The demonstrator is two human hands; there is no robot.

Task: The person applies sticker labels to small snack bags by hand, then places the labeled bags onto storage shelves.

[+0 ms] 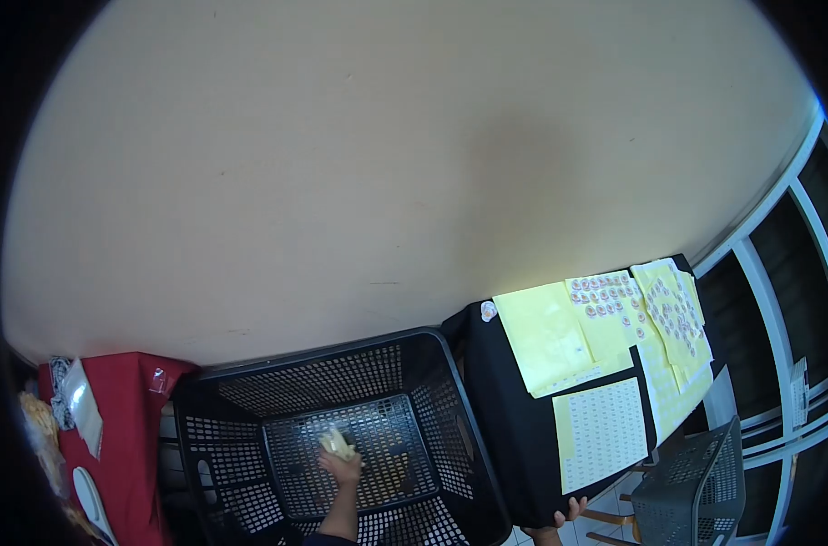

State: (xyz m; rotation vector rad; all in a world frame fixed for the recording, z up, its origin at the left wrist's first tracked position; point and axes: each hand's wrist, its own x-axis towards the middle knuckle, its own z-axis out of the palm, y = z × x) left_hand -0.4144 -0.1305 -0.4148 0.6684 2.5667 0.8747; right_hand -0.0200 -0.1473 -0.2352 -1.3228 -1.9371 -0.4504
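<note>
My left hand [342, 468] reaches down into a large black plastic crate [432, 341], its fingers closed around a small pale-yellow packet [338, 443], whose contents are blurred. The crate's slotted walls surround the hand on all sides. By the front edge of the black-covered table [505, 437], my right hand [560, 526] shows only in part, its fingers apart and no object visible in them. A yellow sheet with rows of small print [600, 437] lies on the cloth just above that hand.
Yellow sticker sheets [605, 305] and a loose round sticker [489, 311] lie on the black cloth. A red-covered table [127, 437] on the left holds a white-handled item [91, 500] and plastic bags [45, 428]. A grey crate [691, 491] stands at right, near a window.
</note>
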